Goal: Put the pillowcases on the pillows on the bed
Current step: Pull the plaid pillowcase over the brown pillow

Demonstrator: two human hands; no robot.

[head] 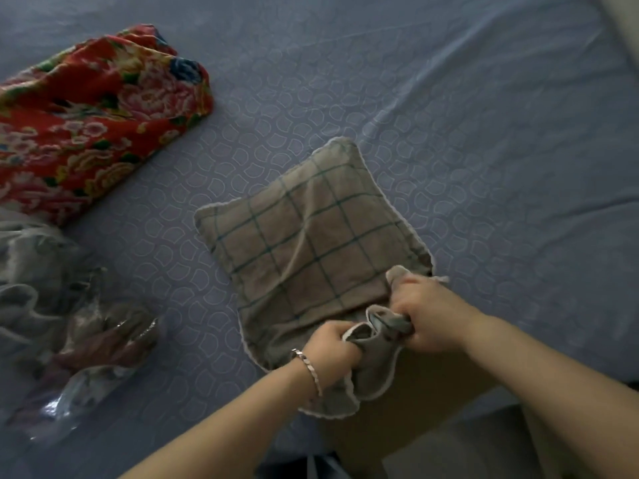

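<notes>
Head view: both hands, left [332, 350] and right [427, 314], grip closed on the grey-brown checked pillowcase's [304, 243] near open end; pillow extends away across the blue bed [484, 133].

A pillow [304, 243] lies on the bed [449, 115] near its front edge, about the middle of the view. Both hands grip its near end: the left hand [332, 354] beside the right hand [428, 316], almost touching. A bundle [86, 115] lies well apart to the far left. Nearer, at the left edge, a heap of cloth [52, 305] lies in front of that bundle.
</notes>
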